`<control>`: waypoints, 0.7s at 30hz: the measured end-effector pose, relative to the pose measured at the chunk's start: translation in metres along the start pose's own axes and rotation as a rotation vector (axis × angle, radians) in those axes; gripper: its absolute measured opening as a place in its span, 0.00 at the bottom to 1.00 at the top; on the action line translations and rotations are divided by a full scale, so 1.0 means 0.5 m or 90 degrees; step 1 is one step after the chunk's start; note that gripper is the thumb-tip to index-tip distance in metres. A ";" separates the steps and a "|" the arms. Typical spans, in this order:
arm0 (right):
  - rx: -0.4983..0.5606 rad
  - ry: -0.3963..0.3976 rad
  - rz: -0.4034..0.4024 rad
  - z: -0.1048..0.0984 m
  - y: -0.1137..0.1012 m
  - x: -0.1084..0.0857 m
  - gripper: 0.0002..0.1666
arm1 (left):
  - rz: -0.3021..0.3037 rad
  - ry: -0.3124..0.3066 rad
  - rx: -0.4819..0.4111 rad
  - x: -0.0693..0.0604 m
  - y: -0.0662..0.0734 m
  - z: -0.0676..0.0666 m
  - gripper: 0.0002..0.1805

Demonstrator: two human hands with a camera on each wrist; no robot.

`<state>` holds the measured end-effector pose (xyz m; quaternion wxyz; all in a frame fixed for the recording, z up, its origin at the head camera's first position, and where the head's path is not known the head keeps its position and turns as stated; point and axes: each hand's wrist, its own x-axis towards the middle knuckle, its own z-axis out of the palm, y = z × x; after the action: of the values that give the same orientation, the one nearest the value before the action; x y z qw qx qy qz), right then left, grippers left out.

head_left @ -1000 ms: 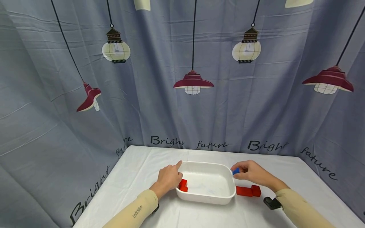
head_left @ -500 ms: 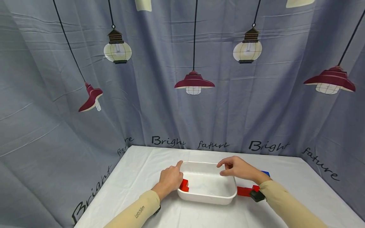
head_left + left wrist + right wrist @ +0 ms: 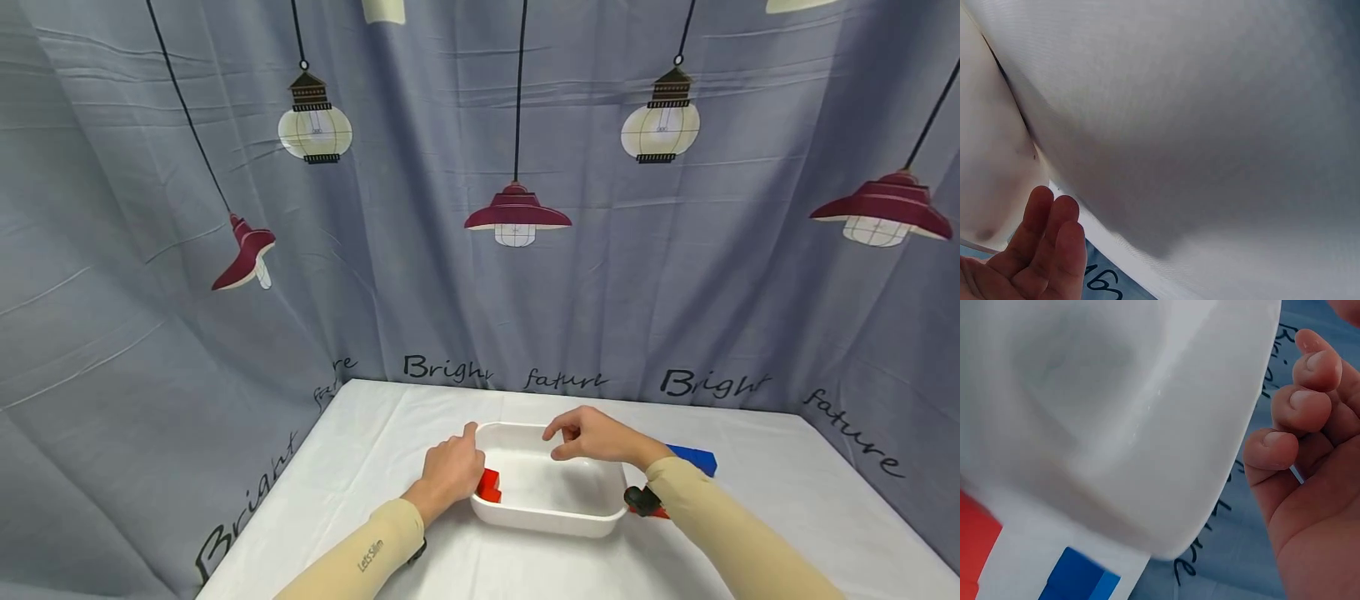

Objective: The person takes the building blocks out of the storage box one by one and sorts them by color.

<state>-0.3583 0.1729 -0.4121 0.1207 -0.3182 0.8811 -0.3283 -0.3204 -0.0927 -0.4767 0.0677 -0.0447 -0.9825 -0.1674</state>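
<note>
A white tray stands in the middle of the table. My left hand holds its left rim, index finger stretched towards the back corner; the thumb is hidden in the head view. Red blocks lie inside the tray beside that hand. Over the tray's back right part hovers my right hand, its thumb and index finger apart with nothing seen between them. In the right wrist view its other fingers are loosely bent. A long blue block lies on the table beyond the right wrist, which partly hides it.
To the right of the tray, a red block shows below the right wrist camera, mostly covered. A white cloth covers the table. Behind it hangs a grey-blue curtain with printed lamps.
My right hand has moved left from beside the tray's right end to above its inside. The blue block at the right has come into sight. My left hand has stayed on the rim.
</note>
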 end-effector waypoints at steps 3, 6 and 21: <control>0.003 -0.017 0.000 0.009 -0.007 0.016 0.20 | -0.009 -0.005 0.001 -0.001 0.000 0.000 0.26; 0.005 -0.028 -0.006 0.020 -0.014 0.034 0.20 | -0.009 -0.002 0.003 -0.003 0.000 0.001 0.25; 0.016 -0.061 -0.025 0.078 -0.015 0.097 0.20 | 0.001 -0.005 0.018 0.001 0.003 0.004 0.28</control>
<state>-0.3756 0.1183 -0.4368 0.1602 -0.3491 0.8637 -0.3264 -0.3210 -0.0909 -0.4779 0.0647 -0.0451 -0.9850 -0.1533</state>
